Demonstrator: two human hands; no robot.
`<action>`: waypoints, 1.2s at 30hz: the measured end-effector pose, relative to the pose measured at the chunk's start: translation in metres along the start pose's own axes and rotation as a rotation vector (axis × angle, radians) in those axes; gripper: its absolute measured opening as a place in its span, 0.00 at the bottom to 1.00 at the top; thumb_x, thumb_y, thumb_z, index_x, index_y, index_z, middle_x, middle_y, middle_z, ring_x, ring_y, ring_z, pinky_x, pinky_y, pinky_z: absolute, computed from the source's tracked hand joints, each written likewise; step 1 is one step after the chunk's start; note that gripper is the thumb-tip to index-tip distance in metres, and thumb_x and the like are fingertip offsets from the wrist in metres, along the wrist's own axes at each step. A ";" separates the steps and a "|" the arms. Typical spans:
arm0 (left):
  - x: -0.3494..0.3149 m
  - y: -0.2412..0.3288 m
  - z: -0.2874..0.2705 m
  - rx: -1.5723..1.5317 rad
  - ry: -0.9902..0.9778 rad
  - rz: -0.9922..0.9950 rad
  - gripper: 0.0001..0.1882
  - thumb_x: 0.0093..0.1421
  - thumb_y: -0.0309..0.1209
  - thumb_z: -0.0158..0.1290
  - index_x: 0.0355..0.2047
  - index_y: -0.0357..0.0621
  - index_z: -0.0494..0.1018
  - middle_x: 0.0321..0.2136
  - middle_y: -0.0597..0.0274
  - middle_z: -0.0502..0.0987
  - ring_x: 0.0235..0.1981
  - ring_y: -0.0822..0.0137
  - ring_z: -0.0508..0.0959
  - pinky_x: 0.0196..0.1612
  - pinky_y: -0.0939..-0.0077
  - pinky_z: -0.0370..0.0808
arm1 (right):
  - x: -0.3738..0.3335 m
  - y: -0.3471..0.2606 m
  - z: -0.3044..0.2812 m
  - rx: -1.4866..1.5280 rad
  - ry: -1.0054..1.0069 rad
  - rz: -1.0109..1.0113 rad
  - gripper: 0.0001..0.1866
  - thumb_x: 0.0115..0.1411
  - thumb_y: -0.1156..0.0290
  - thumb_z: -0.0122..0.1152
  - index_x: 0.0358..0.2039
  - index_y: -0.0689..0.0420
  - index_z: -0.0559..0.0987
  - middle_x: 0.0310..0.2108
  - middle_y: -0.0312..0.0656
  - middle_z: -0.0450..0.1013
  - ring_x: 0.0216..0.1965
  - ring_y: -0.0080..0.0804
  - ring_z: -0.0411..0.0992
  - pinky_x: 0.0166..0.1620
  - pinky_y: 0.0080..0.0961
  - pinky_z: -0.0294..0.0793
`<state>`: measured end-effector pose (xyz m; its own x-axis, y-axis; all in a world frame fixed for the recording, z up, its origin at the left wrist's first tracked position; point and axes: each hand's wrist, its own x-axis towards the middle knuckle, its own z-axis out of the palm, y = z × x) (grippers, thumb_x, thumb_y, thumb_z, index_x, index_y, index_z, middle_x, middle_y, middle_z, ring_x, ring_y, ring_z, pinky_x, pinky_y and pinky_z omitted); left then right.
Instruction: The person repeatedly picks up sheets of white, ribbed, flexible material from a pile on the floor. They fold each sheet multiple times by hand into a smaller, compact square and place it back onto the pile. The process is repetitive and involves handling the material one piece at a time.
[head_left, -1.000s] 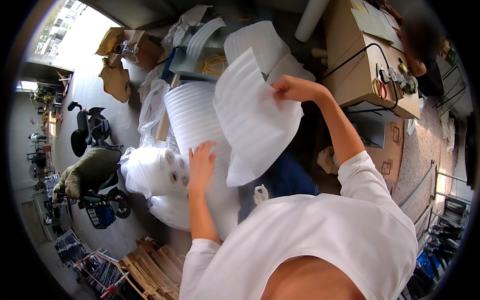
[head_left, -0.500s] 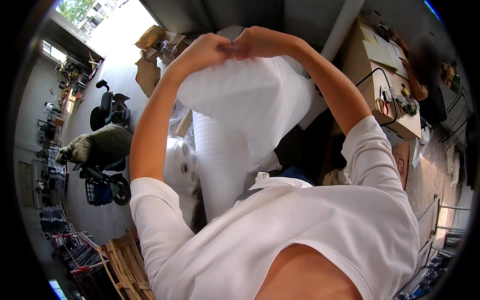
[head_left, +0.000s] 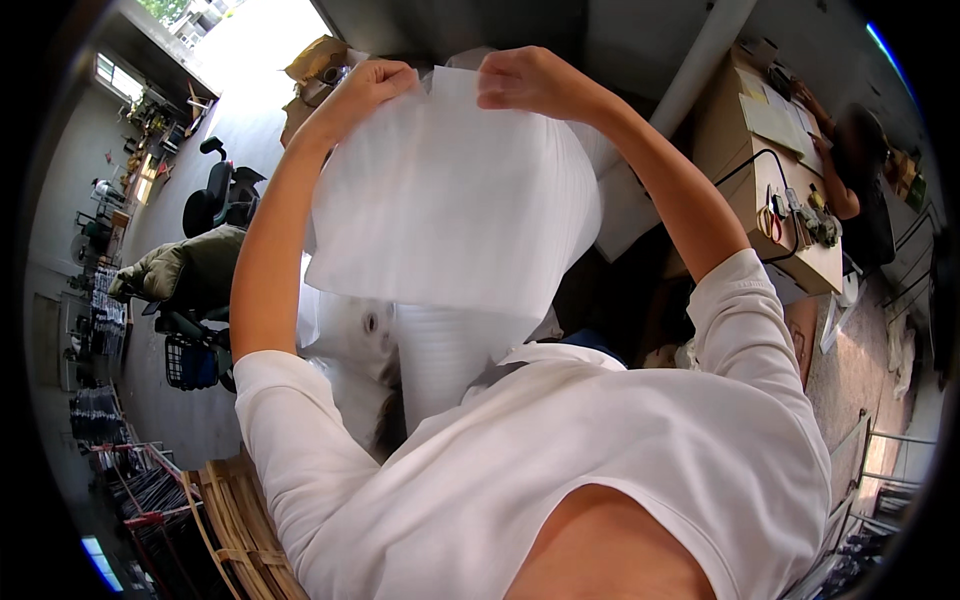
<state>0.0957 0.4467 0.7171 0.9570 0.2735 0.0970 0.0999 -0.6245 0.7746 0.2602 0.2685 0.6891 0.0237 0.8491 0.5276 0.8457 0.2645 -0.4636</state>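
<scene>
A large sheet of thin white packing foam (head_left: 450,200) hangs in front of me, its lower edge loose above more white foam (head_left: 440,350). My left hand (head_left: 372,88) is closed on its upper left edge. My right hand (head_left: 525,80) pinches the same edge further right, knuckles toward me. Between the hands the edge shows a small notch or split. Partly hidden under the sheet, a roll of clear plastic wrap (head_left: 368,322) stands to the left of the lower foam.
At the right is a wooden desk (head_left: 815,255) with scissors (head_left: 770,222) and papers; a person in dark clothing (head_left: 865,190) sits behind it. To the left stands a scooter with a green jacket (head_left: 190,265) over it. A wooden pallet (head_left: 240,520) lies near lower left.
My hands were together at the top of the foam and have moved apart, the left one going left. The sheet between them has spread wider and its lower edge has swung left.
</scene>
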 end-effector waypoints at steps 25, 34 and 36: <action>-0.363 -0.254 -0.119 1.625 -0.014 -1.187 0.10 0.54 0.30 0.45 0.27 0.47 0.77 0.29 0.60 0.78 0.30 0.60 0.78 0.26 0.61 0.76 | -0.115 0.136 -0.254 0.259 0.735 0.270 0.19 0.58 0.65 0.50 0.48 0.63 0.68 0.42 0.36 0.68 0.43 0.21 0.64 0.48 0.17 0.60; -0.178 -0.187 -0.105 0.715 0.304 -0.479 0.13 0.54 0.37 0.48 0.29 0.38 0.73 0.28 0.48 0.74 0.32 0.54 0.74 0.35 0.68 0.69 | 0.010 0.060 -0.129 0.186 -0.188 0.016 0.09 0.55 0.71 0.52 0.36 0.59 0.72 0.27 0.34 0.70 0.30 0.19 0.67 0.37 0.20 0.65; -0.124 -0.137 -0.078 0.530 0.247 -0.203 0.14 0.56 0.35 0.45 0.26 0.35 0.70 0.19 0.61 0.71 0.21 0.72 0.69 0.29 0.78 0.67 | 0.050 0.013 -0.058 0.017 -0.444 -0.137 0.06 0.54 0.73 0.54 0.26 0.63 0.74 0.23 0.38 0.71 0.28 0.23 0.67 0.31 0.20 0.64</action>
<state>-0.0580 0.5555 0.6476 0.8199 0.5464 0.1711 0.4554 -0.8035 0.3834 0.3031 0.2877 0.7509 -0.3210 0.9185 0.2307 0.8164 0.3919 -0.4242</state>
